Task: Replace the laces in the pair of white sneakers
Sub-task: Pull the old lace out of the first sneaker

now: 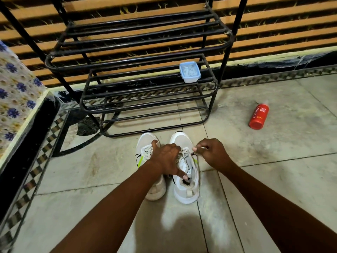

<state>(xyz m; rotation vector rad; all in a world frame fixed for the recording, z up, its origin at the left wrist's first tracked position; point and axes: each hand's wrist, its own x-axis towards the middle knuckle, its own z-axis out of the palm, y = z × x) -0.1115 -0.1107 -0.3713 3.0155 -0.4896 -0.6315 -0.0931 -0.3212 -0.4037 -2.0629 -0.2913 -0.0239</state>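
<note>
Two bare forearms reach forward from the bottom edge over a pale tiled floor (273,179). Just beyond them, a pair of white sneakers stands side by side, toes pointing away from the viewer. The left hand (166,158) lies across the gap between the two shoes: its thumb presses down at the collar opening of the right sneaker (186,179), while its fingers curl over that shoe's laces. The right hand (209,152) sits at the outer side of the same shoe, its fingertips pinched together on the end of a white lace (184,152) near the upper eyelets. The left sneaker (145,148) stands just beside it, partly hidden under the left wrist, with its laces still threaded and a yellow-green stripe on its side. Directly past the toes stands a black metal shoe rack (145,99) with barred shelves. On one of its lower shelves, toward the right, rests a small pale blue plastic container (189,72) holding something white that cannot be made out. Well to the right of the rack, a red bottle (259,115) lies on its side on the floor. At the far left is a surface covered in blue-flowered cloth (16,92). Behind everything runs a wall of horizontal wooden slats (282,37).
</note>
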